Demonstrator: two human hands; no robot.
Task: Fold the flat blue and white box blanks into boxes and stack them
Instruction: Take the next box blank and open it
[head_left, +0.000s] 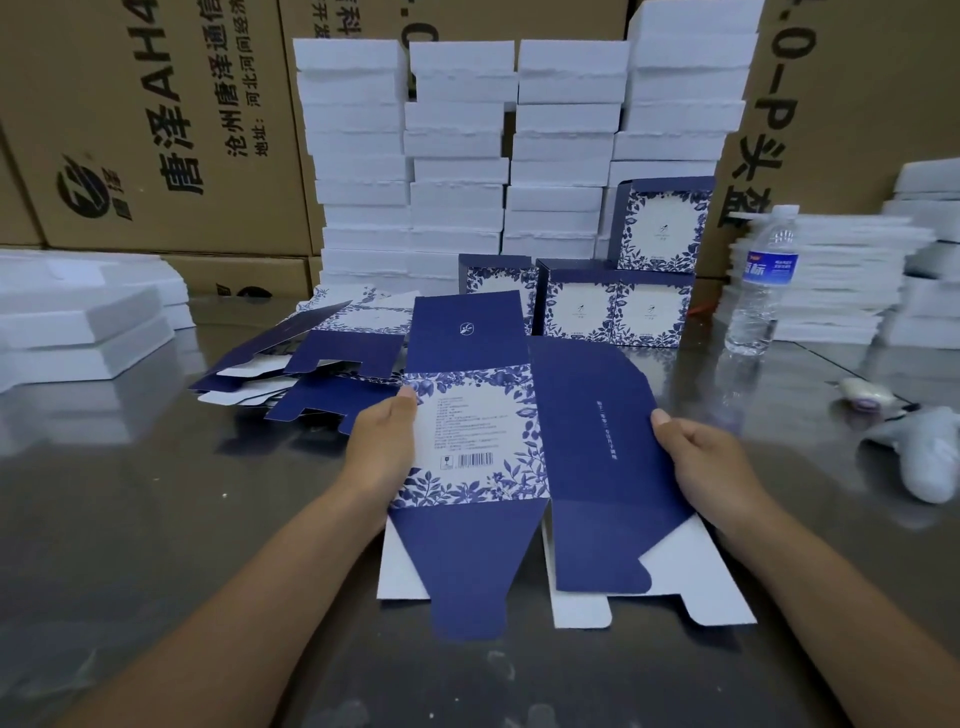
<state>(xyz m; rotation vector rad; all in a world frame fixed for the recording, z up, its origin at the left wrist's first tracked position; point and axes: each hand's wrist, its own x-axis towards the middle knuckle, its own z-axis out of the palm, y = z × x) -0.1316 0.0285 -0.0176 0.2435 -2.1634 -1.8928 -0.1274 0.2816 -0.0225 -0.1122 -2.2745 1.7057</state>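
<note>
Above table (156, 519): left grip (382, 441) clasps box blank (587, 441) left edge, right grip (701, 457) clasps right edge.

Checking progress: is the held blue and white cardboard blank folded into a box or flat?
Flat: the blue and white cardboard blank shows its panels side by side, flaps splayed.

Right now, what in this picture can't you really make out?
Small print on the box blank: too tiny, head view.
Fingers of left hand and right hand: hidden under the blank.
Count in the pile of flat blanks: hidden by overlap.
The pale object at the right edge: blurred, partly cut off.
</note>
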